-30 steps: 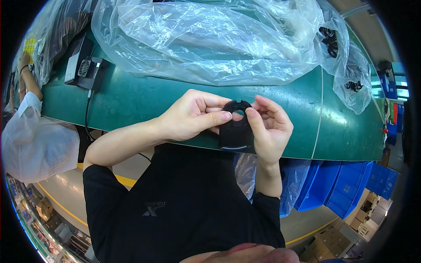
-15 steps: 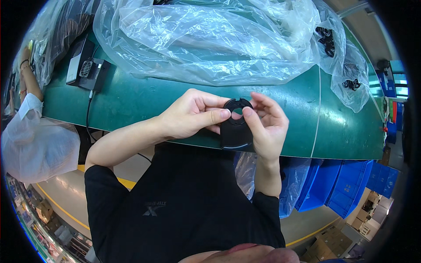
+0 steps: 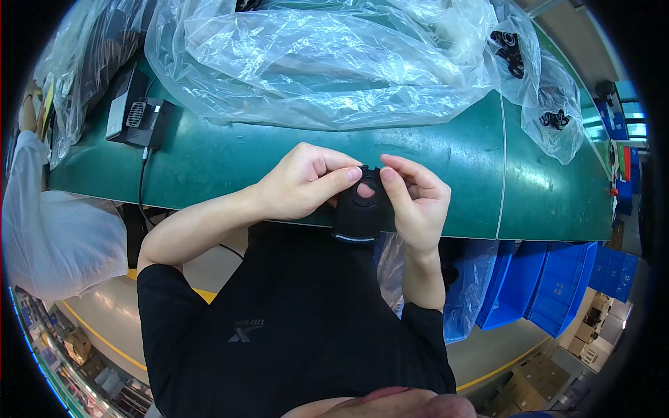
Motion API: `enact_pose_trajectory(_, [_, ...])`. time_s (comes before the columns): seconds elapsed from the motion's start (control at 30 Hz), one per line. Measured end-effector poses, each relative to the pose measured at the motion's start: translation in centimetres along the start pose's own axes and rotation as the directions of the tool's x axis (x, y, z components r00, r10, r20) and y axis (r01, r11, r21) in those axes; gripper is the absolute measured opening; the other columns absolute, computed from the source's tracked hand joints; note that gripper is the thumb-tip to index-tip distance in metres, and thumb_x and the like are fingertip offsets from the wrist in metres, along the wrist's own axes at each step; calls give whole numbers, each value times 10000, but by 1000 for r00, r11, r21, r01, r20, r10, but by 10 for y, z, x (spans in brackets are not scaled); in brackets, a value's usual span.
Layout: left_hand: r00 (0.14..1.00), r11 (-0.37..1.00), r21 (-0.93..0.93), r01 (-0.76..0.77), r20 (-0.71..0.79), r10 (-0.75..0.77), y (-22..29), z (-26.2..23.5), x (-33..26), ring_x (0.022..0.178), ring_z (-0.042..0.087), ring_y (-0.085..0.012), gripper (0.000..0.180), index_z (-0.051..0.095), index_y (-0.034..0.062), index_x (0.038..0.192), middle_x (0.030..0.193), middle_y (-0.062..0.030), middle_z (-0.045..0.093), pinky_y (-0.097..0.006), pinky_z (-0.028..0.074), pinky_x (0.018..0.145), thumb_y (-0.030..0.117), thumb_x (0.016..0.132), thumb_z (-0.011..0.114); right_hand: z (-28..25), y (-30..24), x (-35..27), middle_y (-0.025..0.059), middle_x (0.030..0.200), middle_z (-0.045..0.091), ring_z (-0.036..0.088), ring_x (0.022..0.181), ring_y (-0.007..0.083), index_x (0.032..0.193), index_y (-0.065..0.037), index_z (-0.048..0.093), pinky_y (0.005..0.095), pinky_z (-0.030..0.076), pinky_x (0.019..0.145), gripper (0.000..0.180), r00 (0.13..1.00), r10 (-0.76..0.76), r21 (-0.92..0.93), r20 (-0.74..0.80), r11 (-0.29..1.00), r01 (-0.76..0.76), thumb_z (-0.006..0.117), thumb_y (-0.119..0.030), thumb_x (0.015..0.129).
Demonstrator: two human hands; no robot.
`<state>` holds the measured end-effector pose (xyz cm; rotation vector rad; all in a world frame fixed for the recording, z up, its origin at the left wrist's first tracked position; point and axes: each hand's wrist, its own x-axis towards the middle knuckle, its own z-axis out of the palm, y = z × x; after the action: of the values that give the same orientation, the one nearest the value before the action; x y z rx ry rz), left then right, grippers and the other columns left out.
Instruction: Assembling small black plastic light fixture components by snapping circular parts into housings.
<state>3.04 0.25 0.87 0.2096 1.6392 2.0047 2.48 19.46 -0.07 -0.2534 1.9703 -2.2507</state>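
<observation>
Between my two hands, over the near edge of the green table, is a flat black plastic part with a round hole near its far end and a pale line along its near end. My left hand pinches its far left edge, thumb on top. My right hand grips the far right edge between thumb and fingers. Part of a finger shows through the hole. Most fingertips behind the part are hidden.
Large clear plastic bags cover the back of the green table. Small black parts lie in a bag at the right. A black device with a cable stands at the left. Blue bins sit below the right edge; another person's sleeve is far left.
The black plastic part has shifted slightly left and its far end has tilted. My right hand has moved a little left with it, and both hands keep hold.
</observation>
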Motion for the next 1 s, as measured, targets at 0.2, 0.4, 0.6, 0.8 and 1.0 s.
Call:
enact_pose_trajectory(0.2, [999, 998, -28, -48, -8, 48, -2, -1, -1, 855, 593, -84, 317, 590, -21, 1116, 984, -53, 659, -235, 487, 739, 220, 940, 483, -7, 8, -19, 89, 916, 622, 574, 800, 90, 1074, 85, 586, 197, 479, 673, 257, 994, -102, -13, -36, 995, 102, 601, 55, 820])
enact_pose_trajectory(0.4, [973, 998, -16, -67, 220, 69, -2, 10, 4, 998, 566, -137, 412, 443, -19, 1289, 1143, -116, 592, -275, 477, 812, 210, 948, 468, -29, 7, -57, 93, 909, 634, 583, 759, 92, 1051, 78, 602, 192, 477, 663, 259, 994, -77, -22, -81, 997, 75, 611, 64, 792])
enact_pose_trajectory(0.6, [990, 985, 104, -137, 32, 134, -12, -4, -8, 912, 635, -249, 496, 364, -50, 1316, 1065, -194, 614, -304, 499, 772, 229, 923, 484, -100, 43, -120, 76, 823, 650, 590, 725, 99, 1000, 57, 634, 223, 477, 650, 228, 984, 157, -45, 90, 987, -153, 648, -4, 781])
enact_pose_trajectory(0.8, [994, 963, 248, -102, -4, 106, -12, 14, 4, 794, 637, -195, 447, 398, -57, 1284, 958, -157, 632, -269, 489, 698, 167, 911, 498, -232, 180, -232, 49, 908, 636, 579, 692, 100, 1109, 14, 594, 220, 469, 620, 293, 452, 403, 315, -796, 913, -261, 611, -97, 838])
enact_pose_trajectory(1.0, [996, 964, 261, -58, -54, 75, -18, 8, 10, 773, 638, -183, 388, 424, -53, 1263, 944, -155, 631, -256, 504, 692, 139, 929, 469, -300, 308, -339, 61, 935, 636, 617, 786, 157, 1038, -20, 616, 283, 501, 659, 264, -150, 511, 532, -846, 826, -186, 636, -158, 814])
